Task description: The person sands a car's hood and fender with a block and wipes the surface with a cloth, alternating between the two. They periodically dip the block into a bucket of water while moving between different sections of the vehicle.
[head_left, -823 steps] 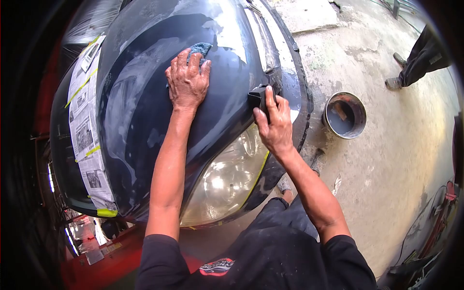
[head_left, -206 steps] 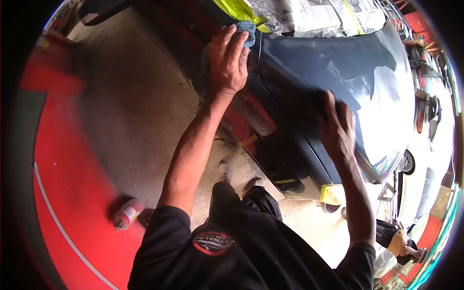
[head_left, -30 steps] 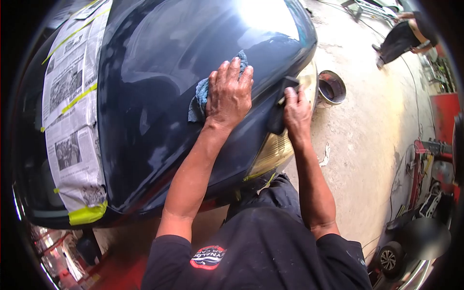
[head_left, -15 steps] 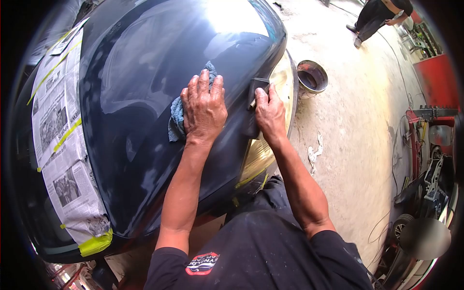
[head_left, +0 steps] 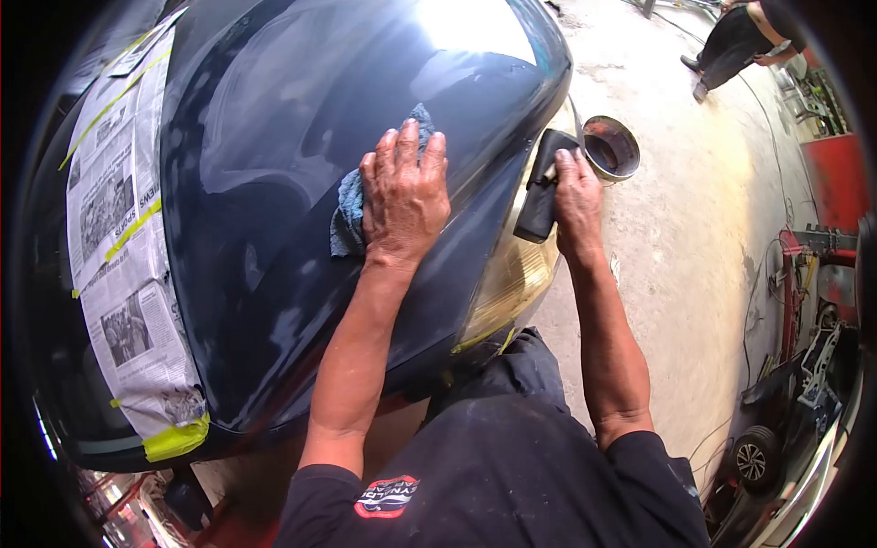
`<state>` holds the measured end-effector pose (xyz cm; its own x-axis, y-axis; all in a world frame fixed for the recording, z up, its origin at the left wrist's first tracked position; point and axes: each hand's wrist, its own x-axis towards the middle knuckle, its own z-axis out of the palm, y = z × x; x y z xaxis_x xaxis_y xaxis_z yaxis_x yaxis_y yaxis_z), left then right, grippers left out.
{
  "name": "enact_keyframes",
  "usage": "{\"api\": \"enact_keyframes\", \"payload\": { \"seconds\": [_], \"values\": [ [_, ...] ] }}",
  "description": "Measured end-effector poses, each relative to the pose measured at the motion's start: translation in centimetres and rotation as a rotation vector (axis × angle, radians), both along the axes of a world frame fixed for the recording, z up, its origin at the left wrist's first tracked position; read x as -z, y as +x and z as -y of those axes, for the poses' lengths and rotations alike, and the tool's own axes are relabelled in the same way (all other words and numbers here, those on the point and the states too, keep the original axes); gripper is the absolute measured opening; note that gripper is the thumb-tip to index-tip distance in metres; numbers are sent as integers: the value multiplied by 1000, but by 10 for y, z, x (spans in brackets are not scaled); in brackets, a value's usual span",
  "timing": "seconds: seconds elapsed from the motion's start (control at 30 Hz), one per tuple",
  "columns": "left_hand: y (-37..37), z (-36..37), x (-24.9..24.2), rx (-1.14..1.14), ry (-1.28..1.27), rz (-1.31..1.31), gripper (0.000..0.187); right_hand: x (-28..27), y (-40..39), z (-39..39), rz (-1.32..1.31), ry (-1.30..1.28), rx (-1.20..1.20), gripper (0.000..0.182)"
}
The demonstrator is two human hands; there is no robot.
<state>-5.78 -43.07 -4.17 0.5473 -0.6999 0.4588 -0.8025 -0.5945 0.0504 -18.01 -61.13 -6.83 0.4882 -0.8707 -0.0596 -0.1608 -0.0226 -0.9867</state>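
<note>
My left hand [head_left: 406, 192] lies over a crumpled blue cloth [head_left: 347, 219], pressing it against the dark car panel [head_left: 274, 183]. The cloth sticks out past the fingertips and on the left of the palm. In my right hand [head_left: 577, 201] is a black sanding block [head_left: 537, 212], gripped between thumb and fingers. It is over the yellowish headlight [head_left: 512, 283], beside the panel's edge. Whether its underside touches the lens is hidden. Dull, lighter patches and wet-looking streaks mark the panel.
Newspaper [head_left: 110, 210] held by yellow tape [head_left: 178, 440] covers a strip on the left. A bucket [head_left: 610, 146] stands on the concrete floor [head_left: 667, 292] beyond the headlight. Another person [head_left: 740, 46] is at top right. Red equipment [head_left: 836, 183] and a wheel [head_left: 754, 457] line the right side.
My right hand has moved right with the sanding block, from the dark panel's edge out over the headlight. My left hand stays on the cloth. The view has shifted slightly.
</note>
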Motion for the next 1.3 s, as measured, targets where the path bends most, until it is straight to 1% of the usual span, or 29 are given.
{"api": "enact_keyframes", "payload": {
  "seconds": [0.07,0.1,0.13,0.2,0.27,0.3,0.33,0.37,0.4,0.43,0.47,0.53,0.6,0.63,0.67,0.73,0.77,0.8,0.9,0.93,1.0,1.07,1.1,1.17,1.2,1.23,1.27,1.3],
  "values": [
    [1,2,0,1,-6,8,34,-2,-18,-12,-46,215,-100,66],
    [1,2,2,3,-6,14,35,5,-15,-28,-33,145,-54,66],
    [1,2,1,3,-9,10,35,20,-17,-36,-104,53,-152,67],
    [1,2,0,5,-14,6,35,39,-10,-40,-184,-223,-75,59],
    [0,1,2,4,-11,-1,35,4,10,-14,-269,18,-81,51],
    [1,1,0,5,-14,2,36,2,18,0,-216,4,-39,49],
    [1,0,-1,-1,-11,-3,35,13,26,9,-86,-21,-65,54],
    [1,-1,-1,-2,-7,-9,35,27,22,8,-122,16,-43,54],
    [1,1,-2,4,-5,-14,35,19,20,-8,-157,52,-15,54],
    [0,3,-3,3,-12,-8,35,12,15,-33,-133,-49,-8,55],
    [-1,2,-3,4,-14,-4,35,56,15,-43,-193,-322,119,56],
    [2,3,-2,7,-14,6,35,10,17,-34,-204,-78,-3,52],
    [1,2,-1,12,-9,12,34,6,32,1,-251,-93,43,47],
    [0,2,-2,7,-10,11,34,1,36,7,-245,-37,54,45],
    [-1,1,-3,9,-8,7,34,11,35,9,-244,-84,51,48],
    [0,2,-2,10,-12,4,34,12,29,-14,-243,25,72,54],
    [0,2,-2,3,3,11,35,13,21,-37,-277,-109,49,60],
    [-2,2,-2,5,9,11,35,20,20,-49,-284,-261,80,57],
    [0,3,-3,4,20,20,35,20,34,5,-245,-93,89,47],
    [0,3,-3,5,20,22,35,21,39,33,-218,-9,34,48],
    [-1,1,-4,5,24,29,35,19,41,42,-228,-29,11,51],
    [-1,2,-3,0,30,27,35,-7,28,-5,-284,-18,24,55],
    [-1,2,-2,5,19,23,35,0,20,-27,-296,-81,15,57],
    [0,2,-2,12,-6,19,35,2,26,-15,-263,-74,18,57],
    [0,2,-2,14,-10,19,35,5,29,-6,-249,-65,14,57],
    [0,3,-1,18,-7,15,35,21,39,26,-257,-113,66,58],
    [0,2,-3,20,-8,19,34,22,44,60,-335,18,11,58],
    [0,2,-3,26,-16,22,34,44,49,84,-389,-81,35,60]
  ]
}}
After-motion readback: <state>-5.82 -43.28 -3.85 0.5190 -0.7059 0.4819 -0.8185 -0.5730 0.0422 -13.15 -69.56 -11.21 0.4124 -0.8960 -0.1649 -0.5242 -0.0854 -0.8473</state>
